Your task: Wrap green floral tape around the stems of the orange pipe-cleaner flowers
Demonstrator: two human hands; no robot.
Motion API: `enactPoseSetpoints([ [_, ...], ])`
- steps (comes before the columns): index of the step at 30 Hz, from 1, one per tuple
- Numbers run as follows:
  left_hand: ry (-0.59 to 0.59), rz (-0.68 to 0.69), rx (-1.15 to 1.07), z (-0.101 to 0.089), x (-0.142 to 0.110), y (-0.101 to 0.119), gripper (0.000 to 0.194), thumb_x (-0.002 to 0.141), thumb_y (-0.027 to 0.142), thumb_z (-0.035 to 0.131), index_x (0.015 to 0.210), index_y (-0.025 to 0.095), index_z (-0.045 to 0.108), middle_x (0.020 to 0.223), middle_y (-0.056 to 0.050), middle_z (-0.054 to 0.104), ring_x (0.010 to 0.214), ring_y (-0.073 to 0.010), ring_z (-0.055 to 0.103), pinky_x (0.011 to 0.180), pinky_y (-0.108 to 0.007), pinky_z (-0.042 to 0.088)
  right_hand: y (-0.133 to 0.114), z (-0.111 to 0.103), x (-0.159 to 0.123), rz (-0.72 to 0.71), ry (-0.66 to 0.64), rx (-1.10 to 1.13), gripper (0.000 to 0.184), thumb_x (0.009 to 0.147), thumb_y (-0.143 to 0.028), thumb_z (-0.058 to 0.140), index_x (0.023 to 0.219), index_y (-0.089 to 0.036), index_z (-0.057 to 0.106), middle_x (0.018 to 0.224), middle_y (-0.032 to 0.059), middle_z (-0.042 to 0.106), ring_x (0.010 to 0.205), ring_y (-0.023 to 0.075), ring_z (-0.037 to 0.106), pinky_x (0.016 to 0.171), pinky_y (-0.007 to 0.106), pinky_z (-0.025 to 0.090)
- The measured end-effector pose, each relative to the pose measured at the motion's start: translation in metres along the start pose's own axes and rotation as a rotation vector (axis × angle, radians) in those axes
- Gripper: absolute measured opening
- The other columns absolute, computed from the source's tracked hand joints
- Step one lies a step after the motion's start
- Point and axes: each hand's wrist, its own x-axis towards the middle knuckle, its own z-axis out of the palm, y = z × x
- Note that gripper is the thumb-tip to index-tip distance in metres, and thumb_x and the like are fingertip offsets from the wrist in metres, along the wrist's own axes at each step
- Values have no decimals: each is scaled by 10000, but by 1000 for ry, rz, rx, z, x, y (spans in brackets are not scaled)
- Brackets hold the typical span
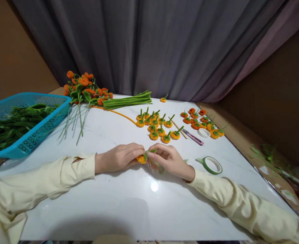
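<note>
A small yellow-orange pipe-cleaner flower (141,159) with a green base is between my hands, low over the white table. My left hand (122,156) is closed around the flower head. From the other side my right hand (168,159) pinches the flower's green stem (152,151) between thumb and fingers. A pale green strip, blurred, shows under the right fingers; I cannot make out whether they hold it. Beside the right wrist lies a roll of green floral tape (212,165). Several matching yellow flowers (161,130) stand stem-up beyond my hands.
At the left is a blue plastic basket (43,123) of green leaves. Orange flowers (83,81) and a bundle of green pipe cleaners (129,100) lie at the back. Pink-handled scissors (195,137), a thin stick (176,125), a white tape roll (204,132) and orange flower heads (195,125) are at the right.
</note>
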Motion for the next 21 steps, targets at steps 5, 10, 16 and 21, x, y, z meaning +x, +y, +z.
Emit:
enactPoseSetpoints([
  [5,-22,5,58,0,-1,-1,161,951,186,414,1106,141,423,929,-135,631,801,-171,615,621,-250,529,2,1,0,-25,14,-35,219,878,-379,558,838,-164,543,649,8,623,472,93,566,415,190,460],
  [10,-45,34,184,0,-5,-1,155,919,125,432,1062,163,476,951,-114,634,797,-161,616,614,-237,518,3,1,0,-86,38,-76,171,888,-342,551,915,-175,524,670,3,643,466,82,564,423,178,466],
  [16,-154,-130,118,5,-13,0,188,911,166,469,1059,188,582,980,-86,658,810,-156,633,684,-222,515,3,1,-1,-96,30,-105,179,893,-351,548,894,-172,542,665,5,638,473,79,558,421,173,456],
  [21,-166,-191,39,5,-13,1,168,909,183,490,1022,198,615,982,-86,668,800,-148,634,687,-220,511,3,1,0,-91,28,-100,207,893,-382,547,876,-175,546,654,9,621,500,87,559,404,172,428],
])
